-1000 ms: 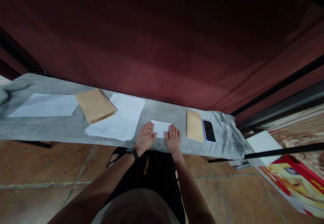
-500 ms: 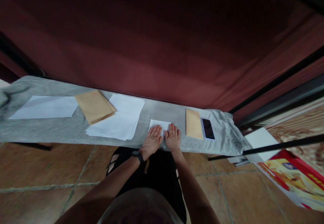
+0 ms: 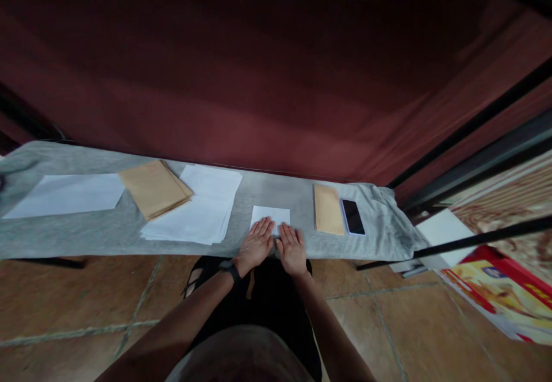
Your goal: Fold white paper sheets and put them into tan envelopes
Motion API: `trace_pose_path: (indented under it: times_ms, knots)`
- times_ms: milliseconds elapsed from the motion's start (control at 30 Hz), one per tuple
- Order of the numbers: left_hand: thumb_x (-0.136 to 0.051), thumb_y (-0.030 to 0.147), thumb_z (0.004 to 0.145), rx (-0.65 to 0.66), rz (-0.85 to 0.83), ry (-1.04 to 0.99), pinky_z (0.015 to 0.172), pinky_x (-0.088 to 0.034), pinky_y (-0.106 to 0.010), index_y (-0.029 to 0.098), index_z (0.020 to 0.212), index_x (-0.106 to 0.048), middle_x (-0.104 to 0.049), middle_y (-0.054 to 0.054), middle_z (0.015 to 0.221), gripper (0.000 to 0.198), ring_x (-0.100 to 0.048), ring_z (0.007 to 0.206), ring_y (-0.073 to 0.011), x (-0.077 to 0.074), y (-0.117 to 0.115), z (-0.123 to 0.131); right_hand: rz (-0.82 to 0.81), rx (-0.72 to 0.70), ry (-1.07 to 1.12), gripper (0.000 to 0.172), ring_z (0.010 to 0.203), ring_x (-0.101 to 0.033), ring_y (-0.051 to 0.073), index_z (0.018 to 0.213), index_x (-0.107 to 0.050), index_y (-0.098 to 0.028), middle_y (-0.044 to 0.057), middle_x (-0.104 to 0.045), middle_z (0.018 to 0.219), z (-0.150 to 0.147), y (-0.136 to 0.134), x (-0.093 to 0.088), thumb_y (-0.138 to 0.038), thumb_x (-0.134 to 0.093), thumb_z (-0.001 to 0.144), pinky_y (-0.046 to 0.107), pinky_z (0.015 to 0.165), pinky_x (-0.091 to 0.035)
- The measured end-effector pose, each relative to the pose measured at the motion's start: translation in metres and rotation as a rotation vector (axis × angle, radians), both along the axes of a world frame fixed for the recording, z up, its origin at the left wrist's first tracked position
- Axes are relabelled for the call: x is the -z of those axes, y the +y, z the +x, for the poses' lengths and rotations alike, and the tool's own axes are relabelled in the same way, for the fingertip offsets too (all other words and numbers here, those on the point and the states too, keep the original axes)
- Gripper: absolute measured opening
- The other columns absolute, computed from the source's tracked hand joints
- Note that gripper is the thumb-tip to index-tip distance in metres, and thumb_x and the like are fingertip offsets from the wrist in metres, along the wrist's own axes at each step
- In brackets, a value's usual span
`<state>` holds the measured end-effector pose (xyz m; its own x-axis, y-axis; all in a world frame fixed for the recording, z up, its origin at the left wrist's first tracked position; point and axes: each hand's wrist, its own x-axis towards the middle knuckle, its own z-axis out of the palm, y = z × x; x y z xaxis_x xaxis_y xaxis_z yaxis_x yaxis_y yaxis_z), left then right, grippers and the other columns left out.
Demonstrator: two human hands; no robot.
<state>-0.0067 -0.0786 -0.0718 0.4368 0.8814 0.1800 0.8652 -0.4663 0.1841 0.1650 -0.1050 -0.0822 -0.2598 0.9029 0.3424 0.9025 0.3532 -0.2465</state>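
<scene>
A small white folded sheet of paper (image 3: 271, 214) lies on the grey cloth near the table's front edge. My left hand (image 3: 255, 244) rests flat on its lower left part, fingers stretched out. On the lower right part lies my right hand (image 3: 291, 248), also flat, with its fingers extended. The two hands are close together and cover the paper's near edge. To the left is a stack of white paper sheets (image 3: 207, 209), partly under several brown envelopes (image 3: 153, 189). Right of my hands a single brown envelope (image 3: 328, 209) lies flat.
A phone (image 3: 353, 217) lies beside the single envelope. More white paper (image 3: 69, 193) is at the far left of the cloth-covered table (image 3: 107, 238). A dark red curtain (image 3: 241, 94) hangs behind. A red and yellow box (image 3: 509, 295) stands at the lower right.
Both hands have drawn slightly toward me over the folded paper, so more of its far part shows. The whole view has shifted a little.
</scene>
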Motion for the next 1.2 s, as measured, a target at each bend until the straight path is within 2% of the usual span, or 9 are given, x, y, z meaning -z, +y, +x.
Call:
trace_pose_path:
  times_ms: [67, 200, 367, 667, 833, 1033, 1200]
  knots:
    - [-0.031, 0.026, 0.102, 0.003, -0.009, -0.008, 0.125, -0.033, -0.047, 0.009, 0.155, -0.045, -0.043, -0.017, 0.163, 0.057, -0.037, 0.153, -0.0259, -0.001, 0.003, 0.005, 0.008, 0.021, -0.002, 0.049, 0.148, -0.045, 0.025, 0.155, -0.047, -0.015, 0.013, -0.051, 0.157, 0.003, -0.004, 0.002, -0.032, -0.039, 0.109, 0.050, 0.127, -0.023]
    - [-0.027, 0.026, 0.103, 0.105, -0.047, -0.011, 0.126, -0.030, -0.046, 0.011, 0.154, -0.046, -0.045, -0.015, 0.162, 0.057, -0.037, 0.154, -0.0238, -0.003, 0.017, 0.023, 0.042, 0.045, 0.014, 0.046, 0.146, -0.048, 0.025, 0.148, -0.055, -0.011, 0.013, -0.055, 0.154, 0.005, -0.005, 0.006, -0.023, -0.040, 0.106, 0.047, 0.127, -0.027]
    - [-0.024, 0.028, 0.105, 0.172, -0.035, -0.022, 0.127, -0.026, -0.048, 0.018, 0.156, -0.045, -0.047, -0.010, 0.162, 0.056, -0.035, 0.154, -0.0214, -0.003, 0.041, 0.037, 0.061, 0.043, 0.045, 0.041, 0.138, -0.056, 0.023, 0.140, -0.063, -0.012, 0.014, -0.066, 0.142, 0.007, -0.005, 0.008, -0.024, -0.045, 0.105, 0.044, 0.123, -0.034]
    - [-0.025, 0.036, 0.106, 0.115, -0.099, 0.014, 0.129, -0.022, -0.047, 0.015, 0.157, -0.041, -0.044, -0.009, 0.164, 0.058, -0.034, 0.155, -0.0222, -0.007, 0.067, 0.047, 0.094, -0.001, 0.196, 0.038, 0.130, -0.061, 0.021, 0.131, -0.068, -0.015, 0.012, -0.071, 0.133, 0.012, -0.007, 0.006, -0.022, -0.039, 0.106, 0.046, 0.121, -0.038]
    - [-0.030, 0.035, 0.106, 0.146, -0.016, -0.021, 0.129, -0.020, -0.046, 0.016, 0.157, -0.043, -0.042, -0.009, 0.165, 0.056, -0.032, 0.155, -0.0223, -0.005, 0.058, 0.039, 0.115, 0.027, 0.272, 0.038, 0.126, -0.061, 0.020, 0.129, -0.066, -0.015, 0.012, -0.071, 0.129, 0.011, -0.005, 0.006, -0.018, -0.035, 0.106, 0.047, 0.119, -0.041]
    - [-0.030, 0.034, 0.107, 0.193, 0.000, -0.010, 0.129, -0.022, -0.049, 0.022, 0.154, -0.048, -0.044, -0.006, 0.164, 0.052, -0.032, 0.156, -0.0236, -0.007, 0.031, 0.020, 0.125, 0.038, 0.272, 0.036, 0.124, -0.060, 0.021, 0.124, -0.066, -0.015, 0.013, -0.071, 0.125, 0.011, -0.004, 0.010, -0.019, -0.033, 0.108, 0.047, 0.118, -0.041]
    - [-0.031, 0.041, 0.108, 0.187, 0.000, -0.007, 0.129, -0.021, -0.049, 0.024, 0.156, -0.045, -0.041, -0.007, 0.165, 0.053, -0.029, 0.157, -0.0237, -0.011, 0.009, 0.003, 0.096, 0.020, 0.237, 0.038, 0.129, -0.058, 0.022, 0.129, -0.064, -0.015, 0.014, -0.070, 0.128, 0.013, -0.006, 0.008, -0.020, -0.033, 0.107, 0.048, 0.118, -0.041]
